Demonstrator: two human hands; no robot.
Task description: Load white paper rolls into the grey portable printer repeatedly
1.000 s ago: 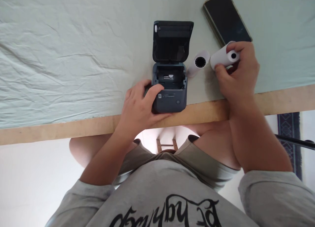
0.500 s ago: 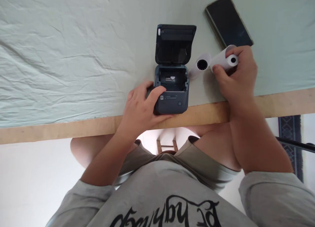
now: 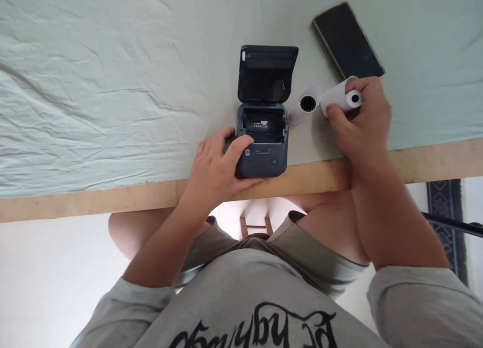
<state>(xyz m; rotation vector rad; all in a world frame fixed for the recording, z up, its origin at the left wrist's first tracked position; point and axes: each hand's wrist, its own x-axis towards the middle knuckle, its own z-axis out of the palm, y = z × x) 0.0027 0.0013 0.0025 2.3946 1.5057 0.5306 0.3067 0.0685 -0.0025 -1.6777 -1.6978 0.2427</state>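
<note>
A dark blue-grey label printer [image 3: 260, 159] rests near the table's front edge, its lid [image 3: 267, 76] swung up and its paper bay showing. My left hand [image 3: 217, 161] wraps round the printer's left side, thumb on the front top and fingers along the side. On the right, my right hand [image 3: 364, 114] grips a white paper roll [image 3: 335, 98] with a small dark-holed core end, thumb on its near side. Between the printer and that roll is a second white roll [image 3: 296, 115] with a wider black core facing up. It touches or nearly touches the held roll.
A dark smartphone [image 3: 349, 41] in a clear-edged case lies just beyond my right hand. Pale green cloth [image 3: 113, 86] covers the table up to its wooden front edge [image 3: 86, 199]. Below are my legs, a wooden stool and a patterned dark rug [image 3: 445, 212].
The printer, rolls and phone sit slightly lower in the picture, seemingly from a small head tilt. Both hands keep their holds.
</note>
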